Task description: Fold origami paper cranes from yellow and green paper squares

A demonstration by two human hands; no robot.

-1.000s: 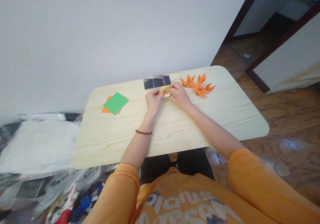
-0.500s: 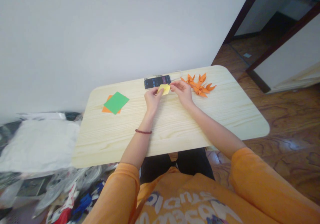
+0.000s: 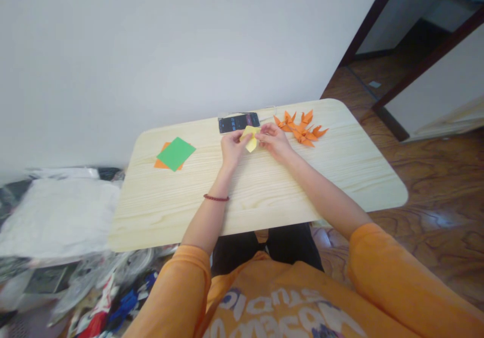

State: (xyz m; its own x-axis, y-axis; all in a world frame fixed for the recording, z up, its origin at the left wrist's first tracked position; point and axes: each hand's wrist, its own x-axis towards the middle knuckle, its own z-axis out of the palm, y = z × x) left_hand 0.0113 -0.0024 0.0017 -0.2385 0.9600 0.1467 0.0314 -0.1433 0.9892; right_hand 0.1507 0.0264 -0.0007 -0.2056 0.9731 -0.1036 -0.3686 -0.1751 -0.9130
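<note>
A small folded piece of yellow origami paper (image 3: 250, 144) is held between my two hands, above the middle of the table. My left hand (image 3: 232, 148) pinches its left side, thumb on top. From the right, my right hand (image 3: 275, 140) grips the paper's other edge between thumb and fingers. Just to the right of that hand lie several folded orange paper cranes (image 3: 303, 129) in a loose cluster. Behind the paper rests a phone (image 3: 238, 122) with a lit timer display. Parts of the yellow paper are hidden by my fingers.
On the left of the pale wooden table (image 3: 170, 207), a green paper square (image 3: 176, 153) lies over orange paper (image 3: 161, 164). A white cable (image 3: 270, 108) runs behind the phone. The white wall (image 3: 189, 51) borders the far edge. Bags and clothes (image 3: 124, 302) are piled at the lower left.
The yellow paper has been turned and now shows a pointed lower corner. My right hand has closed in on it from the right. The left hand has shifted slightly right.
</note>
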